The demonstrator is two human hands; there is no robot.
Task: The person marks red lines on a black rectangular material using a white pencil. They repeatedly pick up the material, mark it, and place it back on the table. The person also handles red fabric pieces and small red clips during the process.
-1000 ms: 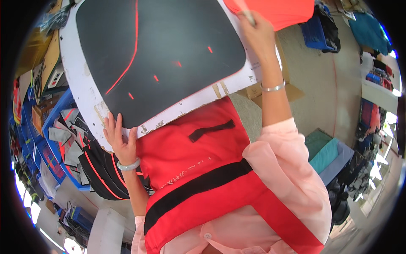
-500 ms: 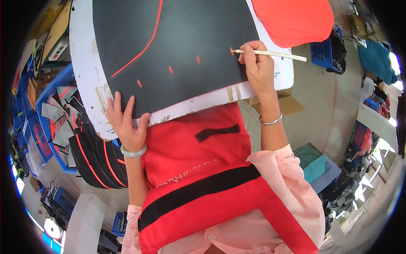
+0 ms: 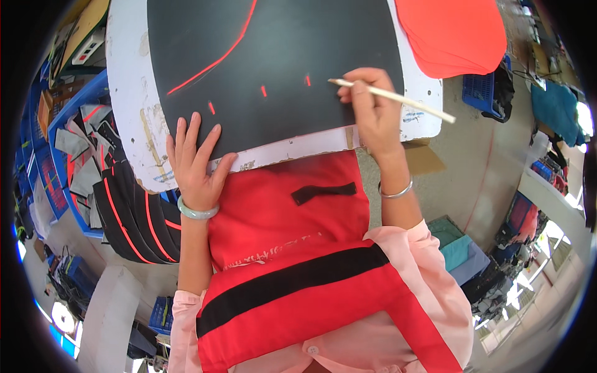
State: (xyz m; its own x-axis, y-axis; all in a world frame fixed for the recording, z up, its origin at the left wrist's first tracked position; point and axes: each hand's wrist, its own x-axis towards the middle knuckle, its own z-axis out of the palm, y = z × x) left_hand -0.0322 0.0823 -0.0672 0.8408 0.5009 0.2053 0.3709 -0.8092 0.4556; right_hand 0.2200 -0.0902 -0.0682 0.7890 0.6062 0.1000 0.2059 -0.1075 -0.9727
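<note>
Counted: one black sheet (image 3: 273, 56) on one white board (image 3: 127, 93), three short red marks (image 3: 263, 91), one thin stick (image 3: 392, 97), two hands, two bracelets

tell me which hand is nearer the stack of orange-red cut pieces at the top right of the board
Right. The right hand, holding a thin stick, is just below-left of the orange-red pieces. The left hand lies flat on the black sheet at the board's near left edge, far off.
</note>
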